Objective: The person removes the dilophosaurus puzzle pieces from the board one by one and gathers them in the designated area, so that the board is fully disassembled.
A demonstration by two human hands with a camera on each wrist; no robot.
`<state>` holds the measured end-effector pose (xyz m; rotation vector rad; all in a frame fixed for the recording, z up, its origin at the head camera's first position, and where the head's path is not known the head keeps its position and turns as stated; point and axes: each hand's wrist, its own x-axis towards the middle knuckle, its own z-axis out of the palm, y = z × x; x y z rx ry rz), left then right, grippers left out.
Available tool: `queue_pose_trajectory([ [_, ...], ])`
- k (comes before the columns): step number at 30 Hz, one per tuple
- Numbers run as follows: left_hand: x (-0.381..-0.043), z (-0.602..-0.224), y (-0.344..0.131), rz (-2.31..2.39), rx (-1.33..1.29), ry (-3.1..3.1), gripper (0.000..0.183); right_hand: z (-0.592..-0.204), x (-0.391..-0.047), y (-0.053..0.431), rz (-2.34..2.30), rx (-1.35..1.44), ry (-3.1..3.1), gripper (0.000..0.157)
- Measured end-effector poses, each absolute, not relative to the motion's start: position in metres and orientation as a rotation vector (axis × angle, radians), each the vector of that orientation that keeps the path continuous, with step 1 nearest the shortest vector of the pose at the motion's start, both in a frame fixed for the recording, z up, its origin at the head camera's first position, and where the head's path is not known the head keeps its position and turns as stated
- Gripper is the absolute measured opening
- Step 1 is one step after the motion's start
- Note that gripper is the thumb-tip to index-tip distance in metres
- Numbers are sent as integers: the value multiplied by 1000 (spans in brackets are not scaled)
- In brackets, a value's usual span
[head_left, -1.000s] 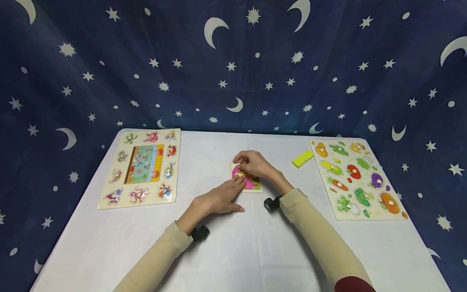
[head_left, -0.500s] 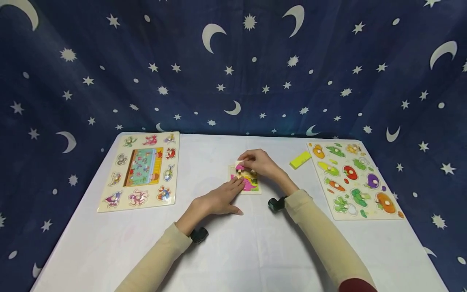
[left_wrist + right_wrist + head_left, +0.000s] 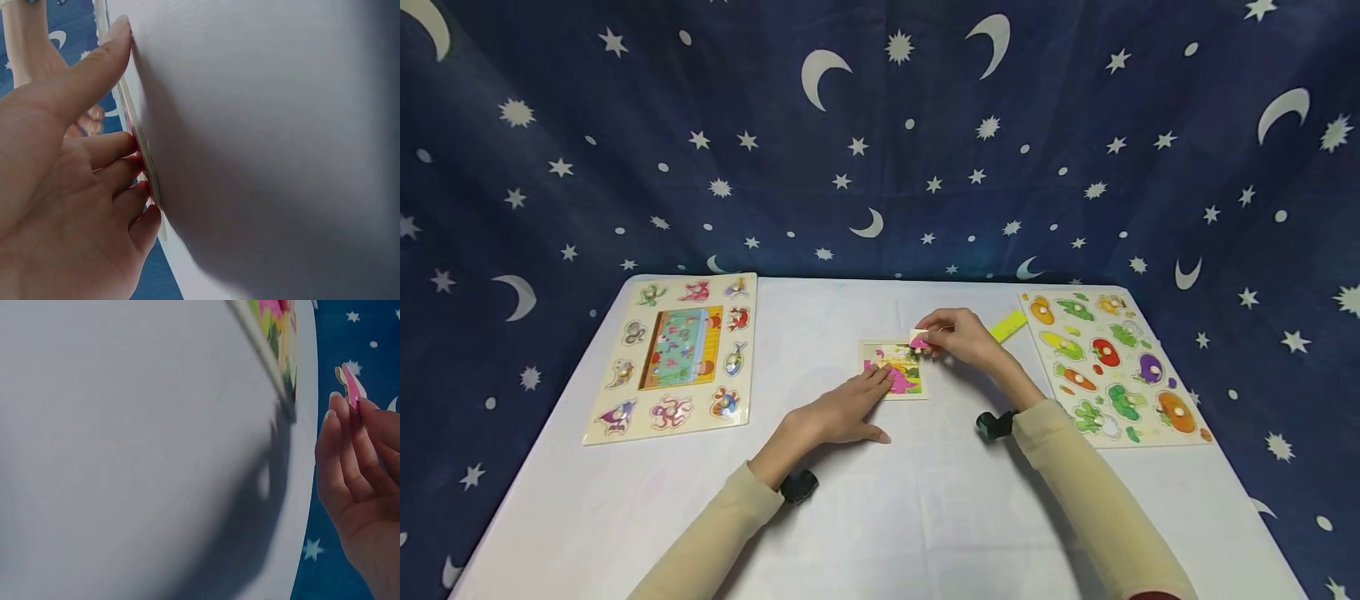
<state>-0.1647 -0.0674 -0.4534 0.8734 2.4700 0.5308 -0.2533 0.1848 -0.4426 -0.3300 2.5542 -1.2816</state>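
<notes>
A small square jigsaw puzzle board (image 3: 923, 395) with a pink and green picture lies mid-table. On its left part rest the extended fingertips of my left hand (image 3: 844, 408), the thumb spread away to the side. My right hand (image 3: 967, 340) pinches a small pink and white puzzle piece (image 3: 918, 339) between thumb and fingers, just over the board's upper right corner. In the right wrist view, the puzzle piece (image 3: 354, 390) is held up edge-on, clear of the board. The left wrist view shows my left fingertips on the board's edge; its top face is hidden there.
A yellow block (image 3: 1010, 326) lies behind my right hand. To the left is a sea-animal peg puzzle (image 3: 741, 408); to the right, a vegetable peg puzzle (image 3: 1150, 437). A dark star-patterned curtain (image 3: 880, 108) hangs behind the white table (image 3: 880, 525).
My right hand has lifted the pink and white piece from the board's upper left and carried it to the right. My left fingers have stayed on the board. The head view has shifted slightly.
</notes>
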Motion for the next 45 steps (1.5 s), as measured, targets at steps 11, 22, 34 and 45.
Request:
queue_pose_trajectory([
  [11,-163,-453,-71,529,866,2479,97,-453,-251,211,-1259,-297,2546,21],
  [22,-162,-452,-69,512,882,2493,96,-463,-252,221,-1136,-238,2585,19],
  [34,-162,-451,-64,479,858,2518,98,-460,-252,218,-1017,-333,2697,15],
  [45,-165,-450,-54,568,795,2502,98,-458,-252,196,-1054,-388,2676,14],
])
